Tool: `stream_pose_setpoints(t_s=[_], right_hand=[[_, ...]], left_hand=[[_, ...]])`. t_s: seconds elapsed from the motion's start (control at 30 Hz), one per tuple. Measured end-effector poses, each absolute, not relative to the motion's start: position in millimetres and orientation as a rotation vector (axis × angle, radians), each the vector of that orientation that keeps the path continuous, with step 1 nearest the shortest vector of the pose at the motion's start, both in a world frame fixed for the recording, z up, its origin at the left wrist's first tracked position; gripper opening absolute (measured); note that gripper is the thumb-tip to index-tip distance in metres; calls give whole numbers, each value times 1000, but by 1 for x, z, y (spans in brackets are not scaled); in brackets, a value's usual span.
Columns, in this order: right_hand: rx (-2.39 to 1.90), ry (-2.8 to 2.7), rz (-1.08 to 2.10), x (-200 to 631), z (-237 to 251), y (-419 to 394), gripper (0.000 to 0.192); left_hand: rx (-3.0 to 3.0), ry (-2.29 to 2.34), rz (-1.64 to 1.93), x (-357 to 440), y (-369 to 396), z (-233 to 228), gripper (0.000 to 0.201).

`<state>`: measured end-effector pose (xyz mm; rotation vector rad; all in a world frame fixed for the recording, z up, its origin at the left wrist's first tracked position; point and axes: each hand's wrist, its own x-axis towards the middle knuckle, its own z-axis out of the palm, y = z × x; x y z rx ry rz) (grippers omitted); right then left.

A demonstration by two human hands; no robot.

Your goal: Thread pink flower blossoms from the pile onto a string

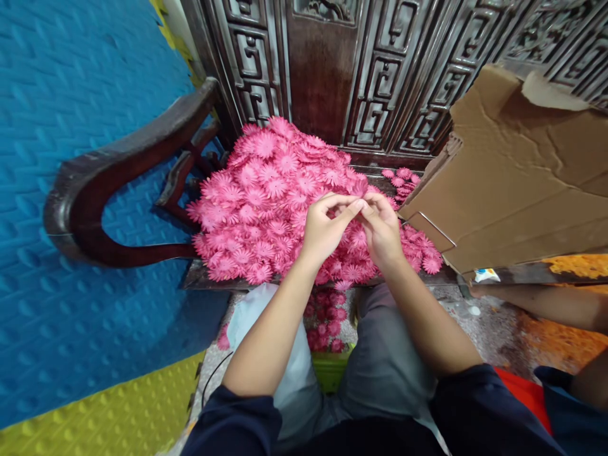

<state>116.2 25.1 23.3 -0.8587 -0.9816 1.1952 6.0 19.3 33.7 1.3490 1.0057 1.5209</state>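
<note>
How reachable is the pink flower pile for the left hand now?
Likely yes: the left hand is close to the pile, nothing visibly blocking it, though it seems to pinch a flower.

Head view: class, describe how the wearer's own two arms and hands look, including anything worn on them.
The left hand and right hand are bare, without gloves. The left sleeve and right sleeve are dark navy and short, leaving both forearms uncovered. No watch or bracelet shows.
</note>
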Motion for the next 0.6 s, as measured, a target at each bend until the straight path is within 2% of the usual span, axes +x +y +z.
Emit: stream_pose_setpoints(t_s=[0.27,0.6], right_hand=[[-893,-1006,1074,117,19,29,33],[-933,-1032,1051,118,10,32,27]], left_hand=[[1207,898,1534,4,22,33,18],[1038,827,1486,3,24,35,11]])
